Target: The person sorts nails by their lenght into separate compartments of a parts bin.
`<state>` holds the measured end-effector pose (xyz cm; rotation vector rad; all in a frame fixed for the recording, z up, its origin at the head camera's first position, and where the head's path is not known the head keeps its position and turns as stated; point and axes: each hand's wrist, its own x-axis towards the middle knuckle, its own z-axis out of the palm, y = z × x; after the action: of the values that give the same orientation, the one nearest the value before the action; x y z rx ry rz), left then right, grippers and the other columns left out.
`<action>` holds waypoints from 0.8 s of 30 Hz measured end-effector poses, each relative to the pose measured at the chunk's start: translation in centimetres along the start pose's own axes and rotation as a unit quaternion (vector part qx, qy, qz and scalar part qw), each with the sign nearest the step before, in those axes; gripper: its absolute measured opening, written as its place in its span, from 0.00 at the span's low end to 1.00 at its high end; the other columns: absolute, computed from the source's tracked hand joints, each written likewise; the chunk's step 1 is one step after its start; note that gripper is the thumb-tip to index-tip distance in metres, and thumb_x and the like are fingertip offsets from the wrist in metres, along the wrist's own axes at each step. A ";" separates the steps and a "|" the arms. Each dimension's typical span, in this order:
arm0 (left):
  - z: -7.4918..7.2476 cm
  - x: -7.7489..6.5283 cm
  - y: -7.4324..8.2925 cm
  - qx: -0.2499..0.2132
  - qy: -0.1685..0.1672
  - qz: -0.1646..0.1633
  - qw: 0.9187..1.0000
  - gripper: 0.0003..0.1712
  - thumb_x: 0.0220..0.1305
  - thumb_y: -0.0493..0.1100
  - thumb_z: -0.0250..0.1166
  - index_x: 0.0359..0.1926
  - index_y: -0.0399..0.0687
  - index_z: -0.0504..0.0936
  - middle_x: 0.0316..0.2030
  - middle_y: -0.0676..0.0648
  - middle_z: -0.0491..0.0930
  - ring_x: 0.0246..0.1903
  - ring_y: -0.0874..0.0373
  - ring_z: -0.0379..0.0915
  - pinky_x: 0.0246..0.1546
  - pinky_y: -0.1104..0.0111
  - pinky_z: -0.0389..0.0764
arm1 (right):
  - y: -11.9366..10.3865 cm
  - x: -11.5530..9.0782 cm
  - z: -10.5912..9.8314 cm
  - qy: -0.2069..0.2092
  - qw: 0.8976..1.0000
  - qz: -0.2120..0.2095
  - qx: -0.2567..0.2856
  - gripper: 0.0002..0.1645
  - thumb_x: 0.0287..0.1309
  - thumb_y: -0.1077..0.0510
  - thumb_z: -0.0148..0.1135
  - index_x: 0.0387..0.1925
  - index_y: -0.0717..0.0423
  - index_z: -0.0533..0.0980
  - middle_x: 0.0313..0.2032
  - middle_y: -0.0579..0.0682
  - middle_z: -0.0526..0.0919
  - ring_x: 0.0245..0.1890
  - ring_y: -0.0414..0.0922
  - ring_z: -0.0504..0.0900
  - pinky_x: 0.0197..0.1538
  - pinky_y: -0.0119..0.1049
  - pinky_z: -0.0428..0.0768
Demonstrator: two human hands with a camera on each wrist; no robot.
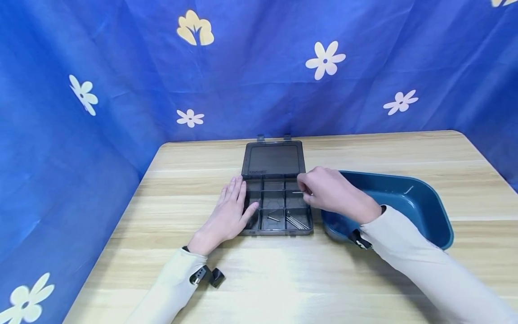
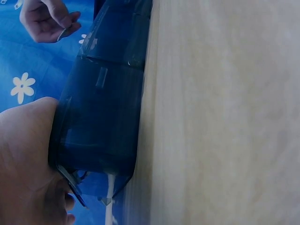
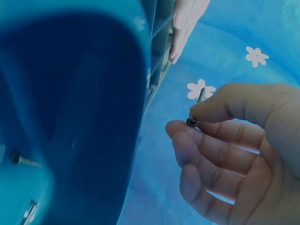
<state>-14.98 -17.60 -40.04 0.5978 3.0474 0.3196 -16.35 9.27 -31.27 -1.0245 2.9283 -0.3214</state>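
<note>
A dark translucent compartment box [image 1: 273, 200] lies on the table with its lid [image 1: 274, 158] laid back. Along the box's left side rests my left hand [image 1: 228, 211], its fingers fairly straight; the left wrist view shows the palm [image 2: 26, 145] against the box wall. My right hand [image 1: 329, 189] is above the right column of compartments, pinching a screw [image 3: 201, 95] between thumb and forefinger, with the cross-slotted head visible. One short screw [image 1: 273, 218] lies in the front middle compartment. Several long thin metal pins [image 1: 297, 222] lie in the front right one.
A deep blue plastic basin [image 1: 435, 211] stands right of the box, partly under my right forearm. Inside it are a screw [image 3: 26, 161] and another shiny metal piece [image 3: 29, 213]. A blue flowered cloth [image 1: 251, 67] hangs behind the wooden table [image 1: 259, 279].
</note>
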 end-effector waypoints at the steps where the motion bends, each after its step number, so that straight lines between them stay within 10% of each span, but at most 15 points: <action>1: 0.0 0.0 0.0 -0.001 -0.001 -0.001 1.000 0.44 0.75 0.62 0.35 0.73 0.29 0.44 0.74 0.33 0.37 0.74 0.40 0.30 0.72 0.50 0.38 | -0.2 0.1 0.1 -0.001 1.000 -0.004 -0.001 0.05 0.53 0.63 0.64 0.26 0.52 0.76 0.20 0.42 0.74 0.18 0.39 0.69 0.22 0.31 0.69; 14: 0.1 0.1 0.1 -0.008 0.006 0.004 1.000 0.45 0.75 0.62 0.36 0.73 0.28 0.45 0.74 0.32 0.39 0.73 0.40 0.32 0.72 0.50 0.41 | -4.9 1.8 3.3 -0.026 0.998 -0.036 -0.043 0.02 0.53 0.63 0.64 0.28 0.53 0.80 0.19 0.44 0.76 0.17 0.41 0.72 0.19 0.35 0.74; 24: 0.1 0.0 0.0 -0.007 0.005 0.003 1.000 0.45 0.75 0.63 0.36 0.73 0.28 0.44 0.74 0.32 0.38 0.73 0.40 0.32 0.72 0.50 0.42 | -7.1 1.8 6.5 0.040 0.998 0.000 -0.058 0.03 0.51 0.61 0.66 0.30 0.56 0.80 0.23 0.50 0.81 0.18 0.46 0.78 0.17 0.41 0.76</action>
<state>-14.95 -17.64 -40.10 0.6070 3.0514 0.3452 -12.83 1.48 -36.06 -1.0487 3.0503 -0.1981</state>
